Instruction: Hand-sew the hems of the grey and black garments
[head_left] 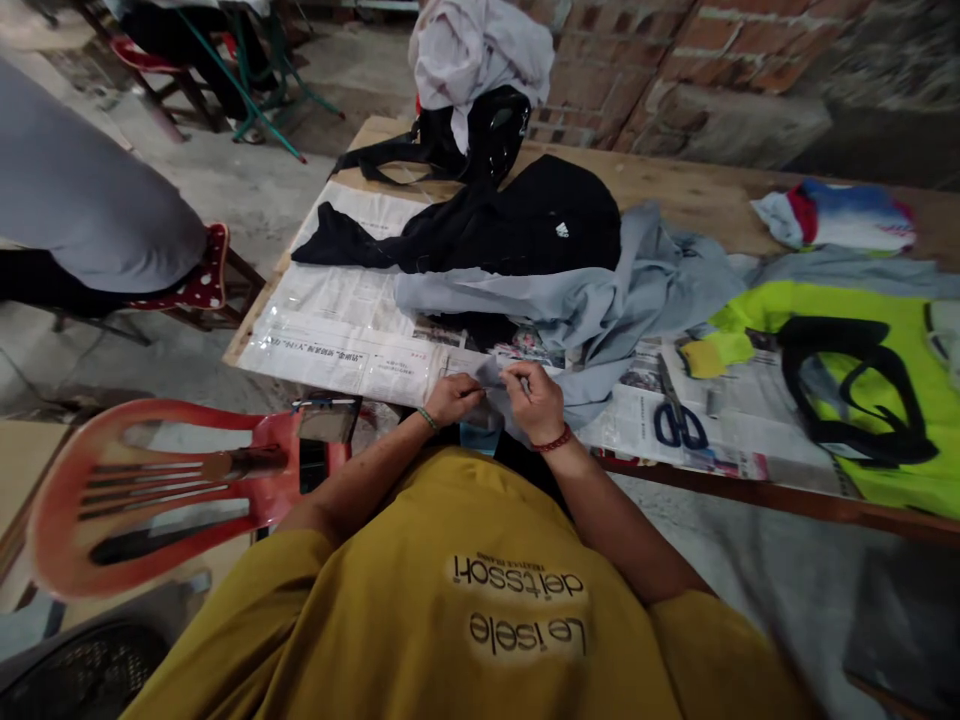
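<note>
At the near edge of the table, my left hand (452, 399) and my right hand (537, 403) are close together, fingers pinched. Between them runs a bit of light grey cloth (489, 372), held by both. It seems to belong to the larger grey garment (600, 300) heaped across the table; the join is partly hidden by my right hand. Any small thing in the fingertips is too small to make out. A black garment (555, 215) with a small white logo lies just beyond the grey one.
Newspaper (315, 345) covers the wooden table. Dark-handled scissors (680, 424) lie to the right, near a yellow cloth piece (716, 355), black straps (862, 390) and a neon yellow garment (911, 340). A red plastic chair (165, 490) stands left; a seated person (90, 190) is beyond it.
</note>
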